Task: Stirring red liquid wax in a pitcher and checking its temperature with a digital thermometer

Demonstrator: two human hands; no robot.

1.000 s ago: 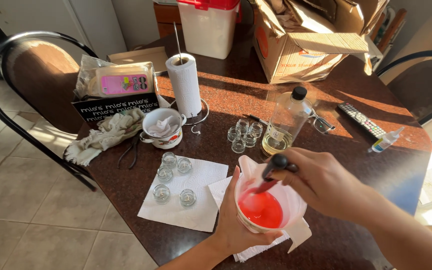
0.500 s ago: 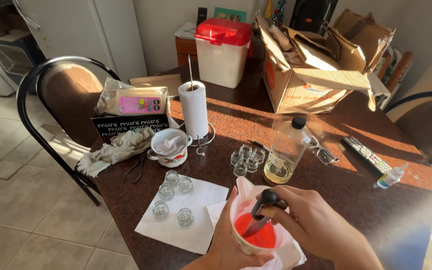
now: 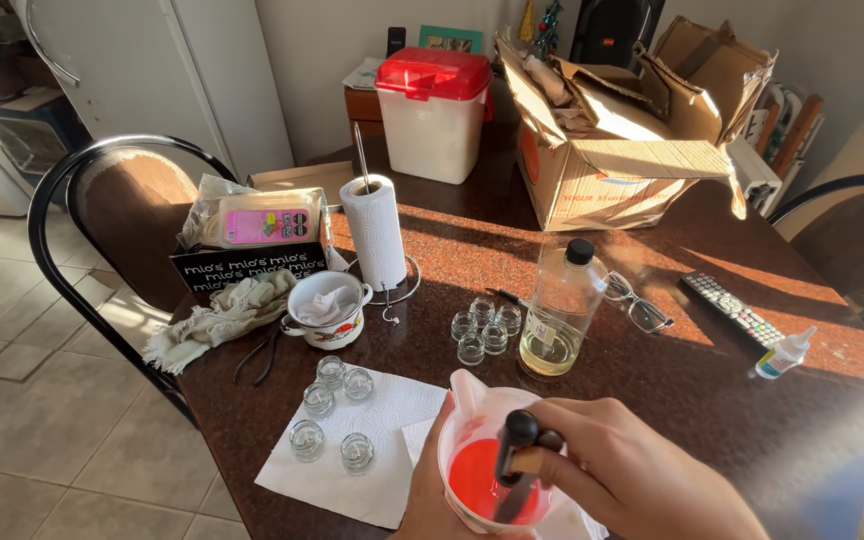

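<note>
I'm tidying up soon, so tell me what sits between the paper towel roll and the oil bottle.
In the head view, a cluster of small empty glass jars stands between the paper towel roll and the oil bottle.

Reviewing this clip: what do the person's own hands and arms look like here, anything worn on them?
Both are bare. The right hand and its forearm show no sleeve, glove, ring or watch. Only part of the left hand shows at the bottom edge; nothing worn shows on that part, and its wrist is out of frame.
</note>
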